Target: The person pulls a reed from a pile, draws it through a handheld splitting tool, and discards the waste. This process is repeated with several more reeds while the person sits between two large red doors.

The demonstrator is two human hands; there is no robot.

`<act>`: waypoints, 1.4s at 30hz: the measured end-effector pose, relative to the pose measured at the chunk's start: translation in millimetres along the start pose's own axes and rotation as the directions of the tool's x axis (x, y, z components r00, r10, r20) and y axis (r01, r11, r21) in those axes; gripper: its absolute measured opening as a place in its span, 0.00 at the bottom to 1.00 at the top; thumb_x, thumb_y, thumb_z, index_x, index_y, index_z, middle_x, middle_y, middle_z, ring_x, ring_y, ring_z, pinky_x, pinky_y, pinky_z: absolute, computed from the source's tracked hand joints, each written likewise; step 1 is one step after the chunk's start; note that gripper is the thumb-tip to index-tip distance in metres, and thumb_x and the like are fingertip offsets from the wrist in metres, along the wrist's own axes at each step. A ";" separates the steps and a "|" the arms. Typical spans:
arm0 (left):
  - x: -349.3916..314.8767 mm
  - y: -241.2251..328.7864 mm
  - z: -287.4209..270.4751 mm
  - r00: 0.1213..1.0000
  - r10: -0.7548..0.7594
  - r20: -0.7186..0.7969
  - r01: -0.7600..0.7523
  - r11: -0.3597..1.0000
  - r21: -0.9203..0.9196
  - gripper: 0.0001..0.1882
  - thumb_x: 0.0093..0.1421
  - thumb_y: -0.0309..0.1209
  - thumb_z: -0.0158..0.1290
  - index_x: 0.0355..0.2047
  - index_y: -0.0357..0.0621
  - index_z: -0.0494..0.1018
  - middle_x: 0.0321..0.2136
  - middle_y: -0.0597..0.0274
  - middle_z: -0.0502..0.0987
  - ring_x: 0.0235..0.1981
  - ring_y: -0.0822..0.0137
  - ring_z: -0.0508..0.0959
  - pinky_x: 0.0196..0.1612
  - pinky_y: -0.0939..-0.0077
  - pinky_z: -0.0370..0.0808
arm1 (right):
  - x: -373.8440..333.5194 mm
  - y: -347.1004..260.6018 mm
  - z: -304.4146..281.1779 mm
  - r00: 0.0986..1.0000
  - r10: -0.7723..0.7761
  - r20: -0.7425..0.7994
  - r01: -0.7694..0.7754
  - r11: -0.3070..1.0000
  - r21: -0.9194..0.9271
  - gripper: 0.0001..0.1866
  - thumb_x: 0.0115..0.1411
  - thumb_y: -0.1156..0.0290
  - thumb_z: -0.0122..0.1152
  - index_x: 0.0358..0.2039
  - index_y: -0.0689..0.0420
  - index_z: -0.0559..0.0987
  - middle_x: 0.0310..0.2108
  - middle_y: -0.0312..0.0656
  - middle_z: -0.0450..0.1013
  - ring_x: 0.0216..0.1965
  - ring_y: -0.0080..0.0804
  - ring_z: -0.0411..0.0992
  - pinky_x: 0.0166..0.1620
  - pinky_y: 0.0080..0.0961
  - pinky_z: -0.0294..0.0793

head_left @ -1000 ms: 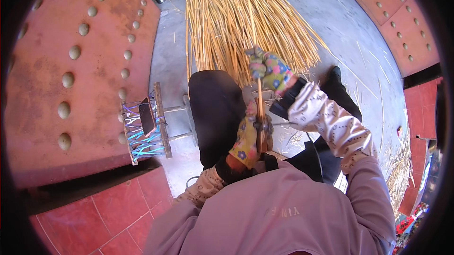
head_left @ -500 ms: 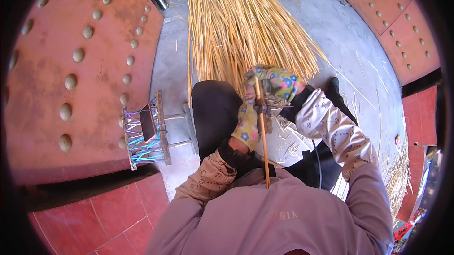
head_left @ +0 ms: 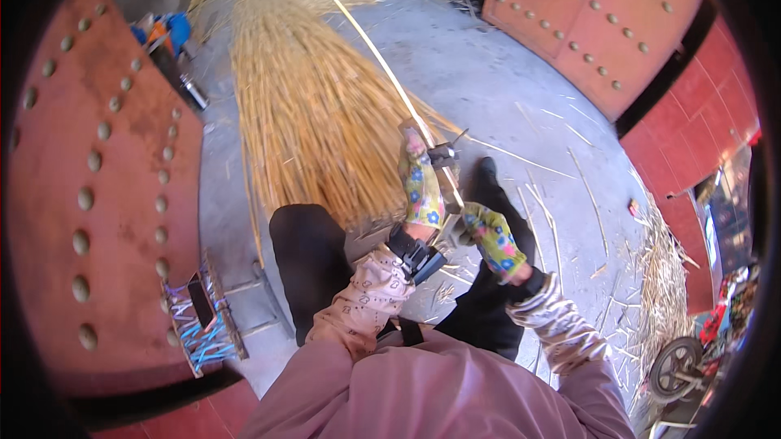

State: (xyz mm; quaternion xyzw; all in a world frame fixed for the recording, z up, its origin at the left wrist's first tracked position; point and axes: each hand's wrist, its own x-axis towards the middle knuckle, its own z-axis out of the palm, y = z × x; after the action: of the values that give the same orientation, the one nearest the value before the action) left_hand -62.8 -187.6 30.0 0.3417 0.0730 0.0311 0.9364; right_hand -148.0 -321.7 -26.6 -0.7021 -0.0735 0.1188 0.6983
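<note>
A long pale reed stalk (head_left: 366, 39) slants from the far top edge down to my hands. My left hand (head_left: 421, 185), in a yellow flowered glove, is closed around the stalk beside a small dark tool (head_left: 442, 155) with a thin pin sticking out. Whether the fingers also grip this tool is unclear. Closer to me on the right, my right hand (head_left: 493, 237), gloved alike, is closed at the stalk's near end; its fingertips are partly blurred. Beyond my left knee a large bundle of straw-coloured reeds (head_left: 305, 105) lies spread on the grey floor.
Studded red doors (head_left: 98, 195) stand at left and right. A small stool laced with blue cord (head_left: 213, 329) holds a dark phone (head_left: 200, 299). A metal flask (head_left: 194, 91) is farther off. Reed scraps (head_left: 659, 284) and a wheel (head_left: 675, 368) lie at the right.
My view has swung right and farther out. The stalk, earlier pointing at my chest, now stretches away to the far left. My right hand has come from beyond the tool to its near side.
</note>
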 end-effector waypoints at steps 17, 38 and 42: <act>39.2 -38.2 -13.8 0.873 -0.430 0.229 0.451 0.892 -0.042 0.32 0.49 0.59 0.43 0.44 0.47 0.60 0.31 0.63 0.70 0.28 0.68 0.72 0.29 0.71 0.73 | -176.0 65.1 -72.2 0.789 -0.303 -0.535 -0.313 0.551 -0.773 0.08 0.53 0.70 0.48 0.21 0.58 0.72 0.15 0.46 0.65 0.17 0.42 0.65 0.21 0.32 0.60; 41.6 -55.9 -26.9 0.951 -0.288 0.109 0.288 0.958 0.016 0.19 0.55 0.51 0.41 0.31 0.48 0.67 0.25 0.69 0.71 0.27 0.72 0.70 0.28 0.77 0.68 | -120.2 54.8 -53.9 0.804 -0.433 -0.408 -0.181 0.474 -0.862 0.13 0.47 0.80 0.49 0.36 0.58 0.72 0.27 0.48 0.71 0.27 0.46 0.70 0.29 0.31 0.69; 61.3 -55.9 -43.4 0.955 -0.259 0.142 0.268 0.962 -0.050 0.18 0.55 0.51 0.41 0.32 0.50 0.67 0.25 0.70 0.70 0.25 0.72 0.70 0.25 0.79 0.68 | -288.1 106.7 -80.7 0.678 -0.110 -0.727 -0.609 0.469 -0.640 0.04 0.50 0.78 0.50 0.28 0.61 0.73 0.25 0.50 0.70 0.26 0.45 0.69 0.29 0.33 0.68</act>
State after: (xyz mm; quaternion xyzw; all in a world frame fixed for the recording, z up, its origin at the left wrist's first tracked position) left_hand -8.7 -196.1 -45.9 0.2976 0.0536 -0.1147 0.9462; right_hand -409.7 -478.5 -114.9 -0.9409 0.2546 -0.0894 0.2049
